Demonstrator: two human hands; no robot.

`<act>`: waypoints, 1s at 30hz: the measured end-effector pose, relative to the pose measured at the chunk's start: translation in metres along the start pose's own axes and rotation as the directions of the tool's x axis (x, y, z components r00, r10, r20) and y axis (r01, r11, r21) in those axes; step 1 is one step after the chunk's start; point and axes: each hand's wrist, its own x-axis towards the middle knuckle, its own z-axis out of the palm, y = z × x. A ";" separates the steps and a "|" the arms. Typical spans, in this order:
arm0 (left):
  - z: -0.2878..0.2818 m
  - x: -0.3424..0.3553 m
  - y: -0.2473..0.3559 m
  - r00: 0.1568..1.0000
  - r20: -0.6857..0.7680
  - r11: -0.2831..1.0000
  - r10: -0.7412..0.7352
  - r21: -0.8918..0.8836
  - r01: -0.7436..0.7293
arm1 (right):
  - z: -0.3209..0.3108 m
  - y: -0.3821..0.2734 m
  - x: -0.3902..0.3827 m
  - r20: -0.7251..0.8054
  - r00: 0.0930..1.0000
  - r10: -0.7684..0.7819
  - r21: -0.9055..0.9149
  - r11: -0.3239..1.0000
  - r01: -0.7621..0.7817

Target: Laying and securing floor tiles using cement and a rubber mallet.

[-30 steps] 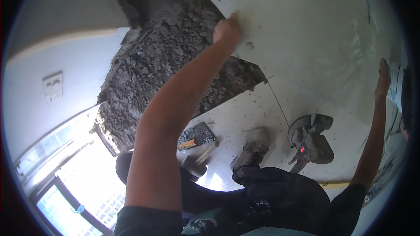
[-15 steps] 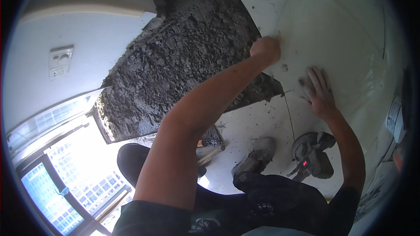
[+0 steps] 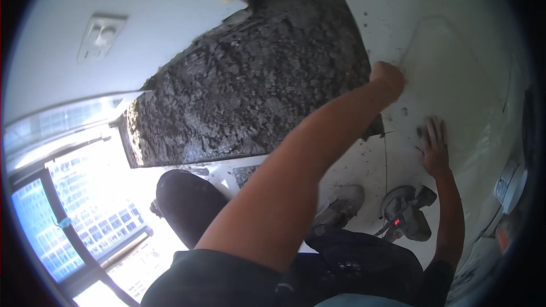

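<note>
My left hand (image 3: 388, 81) is closed in a fist at the edge of the pale tile floor (image 3: 455, 62), just right of the dark, lumpy mortar bed (image 3: 244, 79). Whether anything sits inside those fingers is hidden. Lower and to the right, my right hand (image 3: 435, 146) lies on the pale surface with its fingers stretched out, holding nothing. Below it on the floor stands a grey, dust-covered power tool (image 3: 412, 222) with a round base and a small red lit display.
At the left rises a white wall with a switch plate (image 3: 101, 38). A bright window (image 3: 94, 199) is at the lower left. My dusty shoe (image 3: 344, 203) rests beside the power tool. A white round tub (image 3: 512, 187) stands at the right rim. Mortar crumbs dot the tiles.
The view has shifted, so the mortar bed and both hands appear further right. My left hand remains a fist by the mortar edge; my right hand remains spread on the tile.
</note>
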 end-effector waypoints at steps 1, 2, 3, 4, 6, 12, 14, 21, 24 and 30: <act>-0.001 -0.012 0.000 0.994 -0.056 0.996 0.090 -0.002 -0.091 | -0.004 -0.005 -0.001 0.033 0.998 0.049 0.032 0.998 -0.050; -0.001 -0.026 -0.002 0.977 -0.113 0.984 0.179 0.002 -0.180 | -0.008 -0.011 0.000 0.067 0.993 0.096 0.061 0.993 -0.100; 0.001 -0.041 -0.004 0.979 -0.116 0.985 0.168 -0.010 -0.170 | -0.013 -0.018 0.004 0.071 0.994 0.081 0.060 0.995 -0.086; -0.005 -0.063 -0.004 0.967 -0.124 0.971 0.221 -0.060 -0.229 | -0.022 -0.021 0.005 0.111 0.987 0.120 0.026 0.992 -0.124; -0.001 -0.111 -0.025 0.930 -0.238 0.936 0.282 -0.146 -0.321 | -0.037 -0.035 0.011 0.166 0.974 0.155 -0.006 0.988 -0.156; -0.006 -0.338 -0.170 0.764 -0.556 0.914 0.327 -0.019 -0.405 | -0.102 -0.161 0.075 0.053 0.993 0.109 0.412 0.903 -0.121; -0.012 -0.416 -0.181 0.896 -0.369 0.942 0.247 -0.126 -0.311 | -0.100 -0.214 0.088 0.153 0.988 -0.008 0.510 0.857 -0.071; 0.022 -0.591 -0.121 0.804 -0.549 0.806 0.227 -0.357 -0.471 | -0.065 -0.388 0.140 0.001 0.928 -0.372 0.573 0.761 0.304; 0.020 -0.602 -0.119 0.859 -0.477 0.722 0.184 -0.528 -0.448 | -0.045 -0.421 0.170 0.399 0.847 -0.352 0.557 0.827 0.081; 0.062 -0.624 -0.124 0.675 -0.726 0.463 -0.134 -0.648 -0.605 | -0.035 -0.421 0.196 0.505 0.785 -0.358 0.695 0.708 -0.124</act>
